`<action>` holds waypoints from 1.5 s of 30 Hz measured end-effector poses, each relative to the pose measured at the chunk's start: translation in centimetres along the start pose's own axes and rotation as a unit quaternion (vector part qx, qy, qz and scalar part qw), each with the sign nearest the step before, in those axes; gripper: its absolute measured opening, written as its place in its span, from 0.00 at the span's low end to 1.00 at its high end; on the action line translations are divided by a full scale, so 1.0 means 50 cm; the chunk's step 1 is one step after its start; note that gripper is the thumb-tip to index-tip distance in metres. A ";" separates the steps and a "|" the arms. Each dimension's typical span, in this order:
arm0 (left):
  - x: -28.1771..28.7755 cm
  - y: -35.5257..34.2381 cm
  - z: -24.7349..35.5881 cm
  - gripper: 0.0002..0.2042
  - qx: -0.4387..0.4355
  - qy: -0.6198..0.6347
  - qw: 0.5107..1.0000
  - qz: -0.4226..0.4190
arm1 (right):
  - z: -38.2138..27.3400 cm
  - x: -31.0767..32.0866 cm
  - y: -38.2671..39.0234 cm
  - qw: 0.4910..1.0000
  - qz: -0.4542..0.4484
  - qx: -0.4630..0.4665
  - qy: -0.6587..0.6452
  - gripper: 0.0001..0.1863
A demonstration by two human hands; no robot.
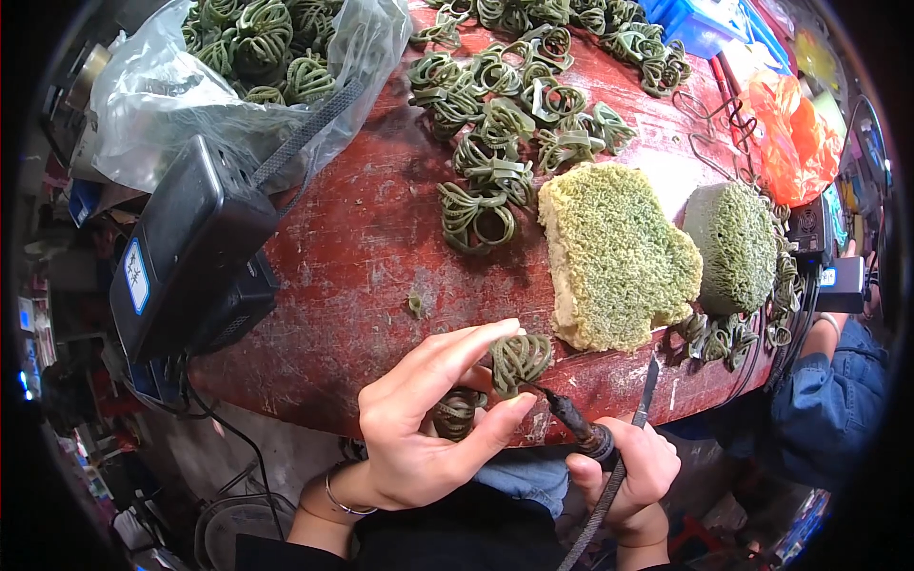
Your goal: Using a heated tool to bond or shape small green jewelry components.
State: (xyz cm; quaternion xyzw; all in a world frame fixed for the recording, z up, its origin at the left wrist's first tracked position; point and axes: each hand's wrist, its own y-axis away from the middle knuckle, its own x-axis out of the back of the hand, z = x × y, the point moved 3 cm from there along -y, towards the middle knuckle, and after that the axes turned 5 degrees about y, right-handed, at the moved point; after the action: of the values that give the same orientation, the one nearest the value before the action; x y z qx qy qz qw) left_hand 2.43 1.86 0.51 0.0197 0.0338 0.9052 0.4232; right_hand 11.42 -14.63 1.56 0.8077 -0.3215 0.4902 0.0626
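The left hand (419, 409) held a green ring piece (521, 362) between the thumb and the forefinger, above the near edge of the red bench (352, 295). Its fingers were closed on this piece, which was made of several thin curved bands. A second green piece (459, 415) lay inside the same hand, partly covered by the thumb side. On the left wrist there was a thin bracelet (347, 504).

The right hand (643, 471) gripped a dark pen-like tool (576, 423), and its fingers were closed around the handle. The thin tip pointed to the lower edge of the ring piece; whether it touched, I could not tell exactly. The same hand also kept a long grey blade (648, 390), which stood slantwise, with its end upward.

Just beyond the hands was a yellow-green block (619, 257) with a rough, crumbly top, and to its right a round green block (738, 247). Many similar green rings (505, 124) lay in loose rows on the farther part of the bench. At the left stood a black device (195, 247), near a clear plastic bag (143, 114) filled with green pieces. At the far right were an orange bag (795, 133) and another person's denim sleeve (828, 400).
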 end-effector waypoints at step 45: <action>0.000 0.002 -0.011 0.21 -0.038 0.004 0.999 0.006 | 0.003 -0.003 0.005 0.999 0.006 -0.009 -0.053 0.20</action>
State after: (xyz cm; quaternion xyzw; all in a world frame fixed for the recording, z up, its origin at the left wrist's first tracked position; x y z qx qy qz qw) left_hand 2.31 1.79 -0.01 0.0004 0.0007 0.9082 0.4185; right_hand 11.35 -14.82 1.30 0.8301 -0.3338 0.4438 0.0499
